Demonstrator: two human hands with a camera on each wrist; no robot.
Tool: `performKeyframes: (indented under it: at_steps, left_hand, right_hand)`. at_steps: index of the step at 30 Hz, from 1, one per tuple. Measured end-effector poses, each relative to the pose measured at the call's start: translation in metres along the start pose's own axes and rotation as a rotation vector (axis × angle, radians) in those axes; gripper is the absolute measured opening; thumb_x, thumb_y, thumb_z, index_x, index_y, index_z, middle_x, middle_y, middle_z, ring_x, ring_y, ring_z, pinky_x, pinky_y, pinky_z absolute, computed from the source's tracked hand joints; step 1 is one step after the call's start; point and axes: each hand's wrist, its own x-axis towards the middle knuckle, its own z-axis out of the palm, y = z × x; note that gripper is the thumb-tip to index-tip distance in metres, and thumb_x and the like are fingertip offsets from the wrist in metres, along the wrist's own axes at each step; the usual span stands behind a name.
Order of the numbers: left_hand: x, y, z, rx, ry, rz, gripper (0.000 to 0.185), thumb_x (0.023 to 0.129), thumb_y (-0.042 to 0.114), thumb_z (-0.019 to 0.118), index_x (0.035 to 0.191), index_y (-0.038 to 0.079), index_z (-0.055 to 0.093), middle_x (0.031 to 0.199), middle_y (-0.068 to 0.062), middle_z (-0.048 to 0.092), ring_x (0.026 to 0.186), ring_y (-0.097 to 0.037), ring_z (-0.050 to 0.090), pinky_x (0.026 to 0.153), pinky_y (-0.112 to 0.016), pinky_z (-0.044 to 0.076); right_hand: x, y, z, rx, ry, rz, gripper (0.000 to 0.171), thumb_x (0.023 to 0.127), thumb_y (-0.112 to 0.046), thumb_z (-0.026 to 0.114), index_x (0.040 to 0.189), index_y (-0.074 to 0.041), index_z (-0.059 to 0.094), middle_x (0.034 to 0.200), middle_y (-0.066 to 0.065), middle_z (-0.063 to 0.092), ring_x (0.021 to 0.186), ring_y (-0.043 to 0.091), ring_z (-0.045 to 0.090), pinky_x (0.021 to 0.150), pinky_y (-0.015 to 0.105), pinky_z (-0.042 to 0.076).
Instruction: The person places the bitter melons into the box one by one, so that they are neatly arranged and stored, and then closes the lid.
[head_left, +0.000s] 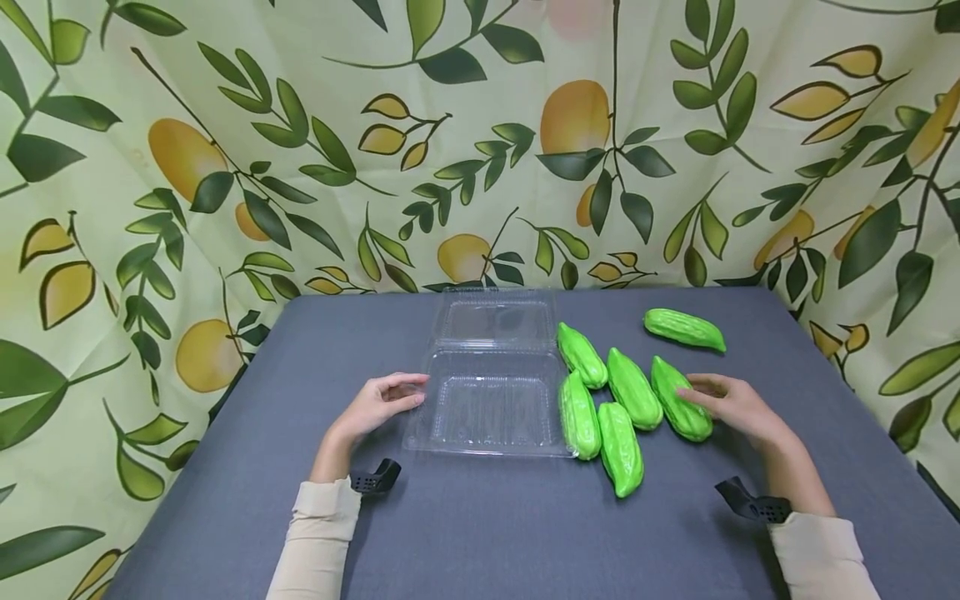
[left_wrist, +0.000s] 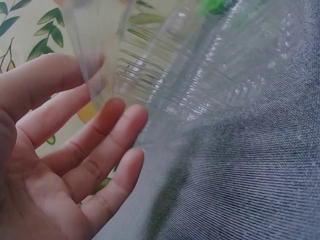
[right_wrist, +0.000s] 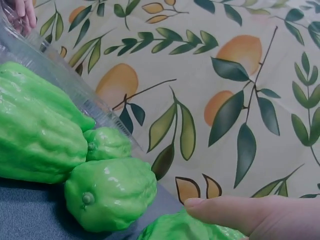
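Observation:
A clear plastic clamshell box (head_left: 491,408) lies opened flat in the head view, its lid (head_left: 495,321) toward the back. My left hand (head_left: 382,408) is at the box's left edge, fingers loosely bent; in the left wrist view its fingertips (left_wrist: 134,117) are right by the clear rim. My right hand (head_left: 735,408) is over the right side of a bright green ribbed gourd (head_left: 678,400), which looks like a bitter melon. One straight finger (right_wrist: 225,210) crosses above that gourd (right_wrist: 185,227) in the right wrist view; the other fingers are out of that view.
Several more green gourds (head_left: 633,387) lie close together along the box's right side. One gourd (head_left: 684,329) lies apart at the back right. The grey tabletop (head_left: 525,533) ends at a hanging cloth (head_left: 480,167) printed with leaves and fruit.

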Motion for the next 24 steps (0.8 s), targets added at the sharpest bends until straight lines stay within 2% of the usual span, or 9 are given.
performKeyframes:
  at_steps: [3, 5, 7, 9, 11, 14, 18, 24]
  left_hand:
    - [-0.001, 0.002, 0.0, -0.004, 0.0, -0.006, 0.044, 0.089, 0.007, 0.066, 0.127, -0.011, 0.055, 0.126, -0.035, 0.056, 0.091, 0.008, 0.062, 0.08, -0.012, 0.052]
    - [-0.002, 0.003, -0.001, -0.006, -0.008, -0.014, 0.044, 0.088, 0.006, 0.067, 0.126, -0.012, 0.055, 0.122, -0.037, 0.056, 0.088, 0.007, 0.062, 0.078, -0.012, 0.053]
    - [-0.003, 0.004, -0.001, -0.007, -0.021, -0.028, 0.044, 0.087, 0.007, 0.068, 0.126, -0.012, 0.055, 0.119, -0.037, 0.057, 0.087, 0.006, 0.062, 0.078, -0.013, 0.053]
    - [-0.004, 0.004, -0.001, -0.011, -0.033, -0.037, 0.045, 0.087, 0.007, 0.069, 0.126, -0.013, 0.055, 0.117, -0.036, 0.057, 0.087, 0.005, 0.062, 0.078, -0.013, 0.053]
    - [-0.004, 0.003, -0.001, -0.022, -0.036, -0.047, 0.046, 0.087, 0.008, 0.069, 0.126, -0.013, 0.054, 0.116, -0.035, 0.057, 0.087, 0.004, 0.062, 0.078, -0.013, 0.053]
    - [-0.005, 0.002, 0.0, -0.041, -0.024, -0.05, 0.047, 0.088, 0.009, 0.068, 0.127, -0.013, 0.053, 0.115, -0.035, 0.057, 0.087, 0.003, 0.062, 0.078, -0.013, 0.053]
    - [-0.006, 0.0, 0.003, -0.051, 0.006, -0.043, 0.046, 0.089, 0.008, 0.067, 0.127, -0.012, 0.053, 0.117, -0.037, 0.057, 0.087, 0.004, 0.062, 0.077, -0.013, 0.052]
    - [-0.009, -0.012, 0.007, -0.101, 0.015, 0.02, 0.046, 0.089, 0.007, 0.066, 0.128, -0.013, 0.052, 0.121, -0.036, 0.056, 0.09, 0.003, 0.063, 0.08, -0.014, 0.053]
  right_hand:
    - [0.001, 0.001, 0.0, 0.015, -0.04, 0.029, 0.076, 0.098, -0.044, 0.051, 0.143, 0.014, 0.032, 0.136, 0.037, 0.045, 0.097, 0.025, 0.058, 0.073, 0.025, 0.046]
    - [0.002, 0.002, 0.001, 0.023, -0.054, 0.04, 0.078, 0.097, -0.044, 0.052, 0.143, 0.015, 0.03, 0.134, 0.036, 0.046, 0.086, 0.013, 0.054, 0.07, 0.023, 0.045]
    - [0.002, 0.003, 0.001, 0.035, -0.067, 0.057, 0.081, 0.096, -0.045, 0.053, 0.143, 0.016, 0.028, 0.135, 0.036, 0.044, 0.081, 0.009, 0.051, 0.069, 0.022, 0.045]
    - [0.003, 0.004, 0.0, 0.033, -0.074, 0.07, 0.082, 0.096, -0.046, 0.052, 0.143, 0.017, 0.027, 0.139, 0.038, 0.04, 0.089, 0.016, 0.057, 0.071, 0.023, 0.048]
    - [0.004, 0.005, 0.0, 0.031, -0.08, 0.085, 0.083, 0.097, -0.047, 0.051, 0.143, 0.018, 0.026, 0.142, 0.04, 0.035, 0.101, 0.03, 0.059, 0.076, 0.027, 0.052]
    - [0.006, 0.006, -0.002, 0.032, -0.092, 0.094, 0.084, 0.097, -0.047, 0.049, 0.143, 0.019, 0.025, 0.145, 0.042, 0.028, 0.122, 0.047, 0.049, 0.085, 0.036, 0.055]
    - [0.008, 0.006, -0.003, 0.042, -0.107, 0.09, 0.083, 0.098, -0.046, 0.048, 0.143, 0.019, 0.023, 0.146, 0.042, 0.026, 0.128, 0.051, 0.042, 0.092, 0.044, 0.053]
    - [0.003, 0.007, -0.005, 0.054, -0.097, 0.092, 0.084, 0.098, -0.045, 0.05, 0.143, 0.02, 0.022, 0.145, 0.042, 0.027, 0.126, 0.05, 0.045, 0.091, 0.044, 0.054]
